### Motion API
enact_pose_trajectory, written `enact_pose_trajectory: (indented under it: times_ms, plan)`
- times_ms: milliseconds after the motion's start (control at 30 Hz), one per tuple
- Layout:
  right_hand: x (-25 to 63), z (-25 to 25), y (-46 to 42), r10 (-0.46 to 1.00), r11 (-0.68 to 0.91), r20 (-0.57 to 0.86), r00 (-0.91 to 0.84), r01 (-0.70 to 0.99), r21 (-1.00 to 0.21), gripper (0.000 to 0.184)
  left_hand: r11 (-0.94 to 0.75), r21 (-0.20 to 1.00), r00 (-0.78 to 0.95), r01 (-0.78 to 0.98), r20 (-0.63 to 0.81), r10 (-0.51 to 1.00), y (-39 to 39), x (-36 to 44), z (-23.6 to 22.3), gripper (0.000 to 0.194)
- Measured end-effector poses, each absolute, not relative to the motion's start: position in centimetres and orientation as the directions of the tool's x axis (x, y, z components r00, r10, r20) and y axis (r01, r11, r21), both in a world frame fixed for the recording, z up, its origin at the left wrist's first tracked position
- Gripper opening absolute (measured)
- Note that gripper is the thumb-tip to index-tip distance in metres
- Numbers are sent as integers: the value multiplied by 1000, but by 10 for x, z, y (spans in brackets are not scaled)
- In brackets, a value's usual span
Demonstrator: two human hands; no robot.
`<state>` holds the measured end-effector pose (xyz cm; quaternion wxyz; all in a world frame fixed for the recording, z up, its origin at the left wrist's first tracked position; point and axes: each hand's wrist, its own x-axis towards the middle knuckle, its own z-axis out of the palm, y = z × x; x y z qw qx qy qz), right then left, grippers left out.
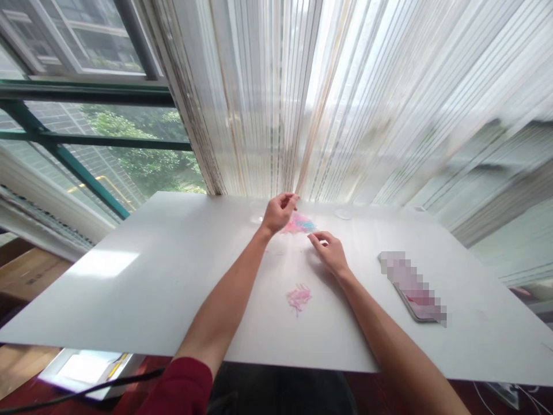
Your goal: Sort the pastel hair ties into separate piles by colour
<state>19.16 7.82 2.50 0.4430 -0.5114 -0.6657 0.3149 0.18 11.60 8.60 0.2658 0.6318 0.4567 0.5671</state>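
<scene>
My left hand (pixel 280 213) is raised over the far middle of the white table (pixel 181 248). Its thumb and fingertips are pinched together; whatever they hold is too small to make out. Just beneath and to its right lies a loose heap of thin pink and blue pieces (pixel 300 223). On the near right side of that heap, my right hand (pixel 330 251) hovers low over the tabletop, fingers curled and their tips close together, with any held piece not distinguishable. Nearer to me, between my forearms, is a smaller pile of thin pink strands (pixel 299 298).
A phone (pixel 412 288), partly pixelated, lies at the right. Small clear round dishes (pixel 343 214) sit toward the back edge, one partly behind my left hand. Striped sheer curtains (pixel 268 115) hang behind the table. A cardboard box (pixel 34 276) stands at the left.
</scene>
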Motion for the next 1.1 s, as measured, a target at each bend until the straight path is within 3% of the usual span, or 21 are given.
enact_pose_trajectory:
  times_ms: [133,267,433,533,600,667,767,933,1100]
  plan:
    - [213,38,85,968,249,212,-131,456,-855,49,-473,807,193,354,431,881,94,20,67,28]
    - [225,57,80,933,256,86,-349,480,-839,41,-515,739,452,435,315,835,47,1,56,16]
    - [225,76,59,727,283,-150,-671,491,-824,14,-548,669,614,501,171,771,1,-27,53,11]
    - [223,79,44,577,362,-223,-786,490,-793,13,-618,554,664,558,149,733,-10,-34,49,20]
    - [221,75,36,616,409,-157,-772,483,-774,13,-653,500,685,569,151,712,-12,-37,45,23]
    - [218,68,29,694,531,48,-718,466,-708,13,-671,480,695,566,161,701,-12,-38,43,20]
    - [213,56,21,646,695,251,-721,419,-584,17,-672,489,693,556,175,700,-14,-39,41,12]
    - [208,46,13,521,769,245,-817,325,-550,15,-682,478,688,554,199,698,-17,-37,38,10]
    - [207,47,12,494,779,233,-838,307,-547,14,-671,483,677,563,197,709,-18,-37,37,16]
